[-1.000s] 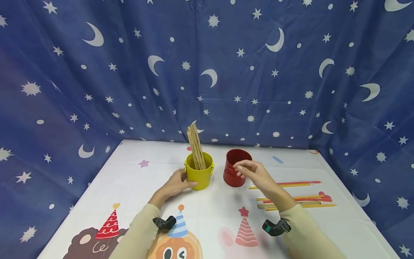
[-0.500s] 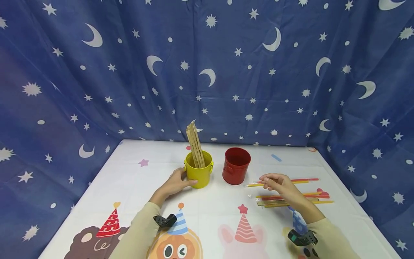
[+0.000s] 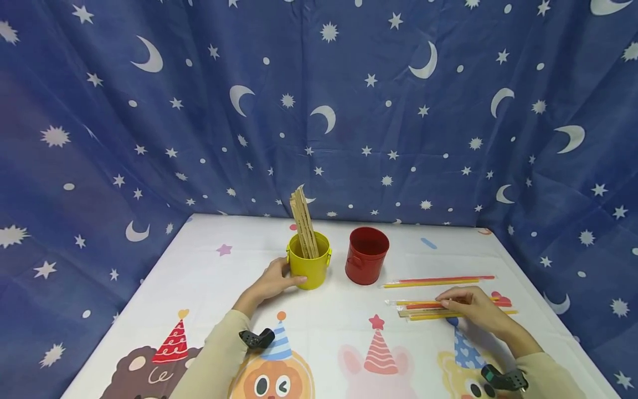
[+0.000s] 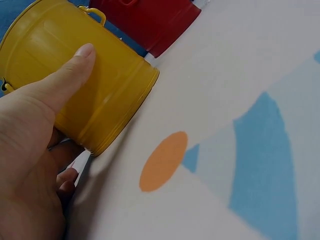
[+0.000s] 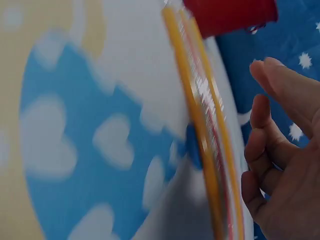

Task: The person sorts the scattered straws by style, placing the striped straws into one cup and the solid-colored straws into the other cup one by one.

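My left hand [image 3: 271,285] grips the side of a small yellow bucket [image 3: 316,272], its thumb [image 4: 72,75] lying along the front wall. Several pale wooden sticks [image 3: 303,224] stand in that bucket, leaning to the left. To the right, my right hand [image 3: 471,306] hovers over a group of long thin sticks [image 3: 421,317], yellow, red and wood-coloured, some in clear wrappers. Its fingers [image 5: 280,150] are loosely bent and hold nothing in the right wrist view.
A red bucket [image 3: 366,268] stands right of the yellow one. Beyond my right hand lies another pair of wrapped sticks, one red stick [image 3: 448,279] and one yellow. A blue curtain [image 3: 319,111] hangs behind the white table covering [image 3: 239,233] with cartoon prints.
My right hand has moved from beside the red bucket rightward and toward me, down over the group of sticks. My left hand stays on the yellow bucket.
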Tool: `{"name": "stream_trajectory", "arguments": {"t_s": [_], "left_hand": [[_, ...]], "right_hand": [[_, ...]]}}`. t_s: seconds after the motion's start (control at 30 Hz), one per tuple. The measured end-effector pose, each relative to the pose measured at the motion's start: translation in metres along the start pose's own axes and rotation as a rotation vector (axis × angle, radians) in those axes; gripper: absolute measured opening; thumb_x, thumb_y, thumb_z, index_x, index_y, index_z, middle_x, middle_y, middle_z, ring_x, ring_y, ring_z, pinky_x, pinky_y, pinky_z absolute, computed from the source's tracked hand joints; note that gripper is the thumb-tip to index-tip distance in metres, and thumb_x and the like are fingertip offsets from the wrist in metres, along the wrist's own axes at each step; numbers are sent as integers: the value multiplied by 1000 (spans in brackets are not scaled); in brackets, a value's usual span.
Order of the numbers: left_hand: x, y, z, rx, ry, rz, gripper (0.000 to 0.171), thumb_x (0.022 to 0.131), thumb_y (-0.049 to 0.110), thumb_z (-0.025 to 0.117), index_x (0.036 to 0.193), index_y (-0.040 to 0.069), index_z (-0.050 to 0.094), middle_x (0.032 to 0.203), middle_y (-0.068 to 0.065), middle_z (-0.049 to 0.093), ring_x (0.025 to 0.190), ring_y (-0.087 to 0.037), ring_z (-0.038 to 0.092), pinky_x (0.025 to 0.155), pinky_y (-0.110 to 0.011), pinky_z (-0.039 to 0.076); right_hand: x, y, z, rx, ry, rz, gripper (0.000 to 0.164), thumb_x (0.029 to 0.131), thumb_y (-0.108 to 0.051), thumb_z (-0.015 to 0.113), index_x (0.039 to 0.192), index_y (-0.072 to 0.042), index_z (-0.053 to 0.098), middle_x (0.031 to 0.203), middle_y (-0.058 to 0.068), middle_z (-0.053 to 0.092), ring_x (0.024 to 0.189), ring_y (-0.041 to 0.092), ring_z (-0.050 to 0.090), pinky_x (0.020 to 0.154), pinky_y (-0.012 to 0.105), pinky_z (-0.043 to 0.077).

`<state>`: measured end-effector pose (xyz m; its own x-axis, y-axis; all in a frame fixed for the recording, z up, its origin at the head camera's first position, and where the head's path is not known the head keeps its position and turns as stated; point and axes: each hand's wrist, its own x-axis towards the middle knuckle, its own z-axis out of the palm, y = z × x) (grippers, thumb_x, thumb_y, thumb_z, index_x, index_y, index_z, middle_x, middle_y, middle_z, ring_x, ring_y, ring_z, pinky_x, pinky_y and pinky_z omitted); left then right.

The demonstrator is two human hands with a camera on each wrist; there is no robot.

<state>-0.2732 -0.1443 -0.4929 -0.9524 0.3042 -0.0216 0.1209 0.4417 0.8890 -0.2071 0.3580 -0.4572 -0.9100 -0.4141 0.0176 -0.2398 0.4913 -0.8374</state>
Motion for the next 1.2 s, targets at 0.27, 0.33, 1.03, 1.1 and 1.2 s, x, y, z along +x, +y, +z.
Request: {"name": "stream_trajectory", "arguments": {"t_s": [0.27,0.33,1.03,1.1,1.2], "left_hand": [[0,0,0,8,11,-6,83,84,41,80,148,-1,47,157,-20,44,149,-37,39,126,-52,28],[1,0,-1,9,14,-1,83,84,41,80,148,-1,47,157,-21,45,149,-38,39,126,-53,28],[2,-2,2,24,14,-11,84,85,42,80,149,0,46,157,-20,45,148,-37,41,125,-51,31],[2,-3,2,26,12,-6,83,85,42,80,149,-1,46,157,-20,45,147,-37,41,125,-51,31],[3,-2,1,30,9,1,83,85,42,80,148,-1,46,156,-20,46,147,-38,42,124,-51,32]], "right_hand": [[-2,17,0,-86,-6,-62,16,96,-6,66,105,4,75,97,1,76,75,-1,56,61,18,47],[0,19,1,-97,-1,-75,15,95,-4,66,104,5,75,93,4,75,71,0,53,57,20,45],[8,14,8,-186,9,92,11,90,-7,73,96,2,76,75,-3,56,63,0,47,52,18,41],[8,14,8,-165,-4,90,12,90,-6,73,96,3,75,74,-3,55,62,0,47,51,18,42],[8,13,9,-152,-5,72,11,89,-5,74,94,5,74,73,-3,55,61,0,46,50,18,43]]}}
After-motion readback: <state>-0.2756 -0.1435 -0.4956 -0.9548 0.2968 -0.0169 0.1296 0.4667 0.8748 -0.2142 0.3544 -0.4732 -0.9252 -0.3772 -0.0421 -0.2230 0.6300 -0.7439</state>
